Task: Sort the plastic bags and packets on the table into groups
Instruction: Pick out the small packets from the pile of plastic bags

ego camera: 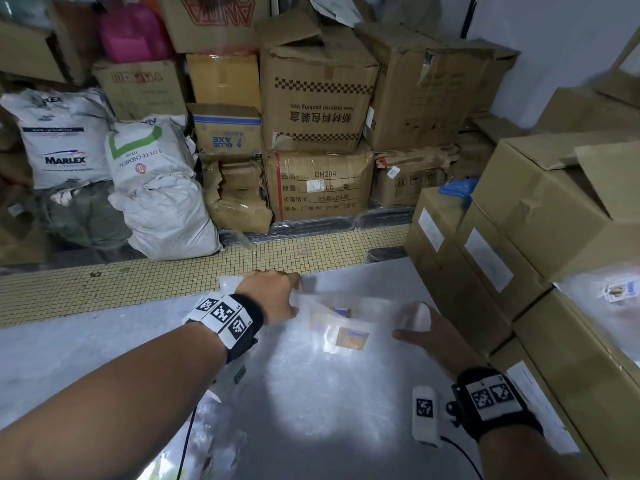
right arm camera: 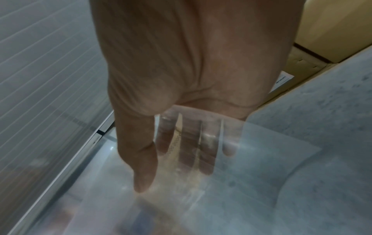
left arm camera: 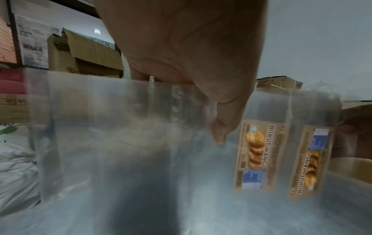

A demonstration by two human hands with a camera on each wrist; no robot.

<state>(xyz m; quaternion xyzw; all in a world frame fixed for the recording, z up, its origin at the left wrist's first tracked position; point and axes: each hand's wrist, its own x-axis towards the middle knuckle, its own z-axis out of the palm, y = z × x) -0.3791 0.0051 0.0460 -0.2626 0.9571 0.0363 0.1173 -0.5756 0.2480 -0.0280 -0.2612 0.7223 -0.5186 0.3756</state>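
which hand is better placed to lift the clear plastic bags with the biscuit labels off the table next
Left. The left hand already pinches the top edge of the clear plastic bags with brown biscuit labels, thumb in front. The right hand only has straight fingers under the far end.

"BISKUT WANGI" on packet labels (left arm camera: 258,156), "MARLEX" on sack (ego camera: 64,140)
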